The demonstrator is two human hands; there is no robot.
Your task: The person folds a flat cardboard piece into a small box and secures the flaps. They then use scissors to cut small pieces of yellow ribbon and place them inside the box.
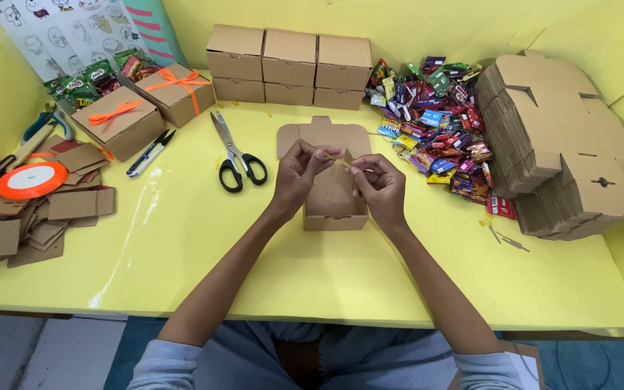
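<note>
Pinching a thin yellowish strip (339, 160) between fingertips, left hand (299, 173) and right hand (377, 184) hovered above an open matte cardboard box (334, 209) (strip material indeterminate); steel scissors (235, 154) lay nearby.

An open box (335, 209) is set in the middle of the table (182, 238). The left hand (296, 175) and right hand (379, 186) are held just above it, with a thin strip (337, 159) stretched between them. Scissors (236, 153) are laid just left of the box. Six shut boxes (288, 66) are stacked behind it. Wrapped sweets (438, 126) are piled to its right, and flat box sheets (561, 144) are stacked farther right. Two tied boxes (146, 108) are placed far left.
</note>
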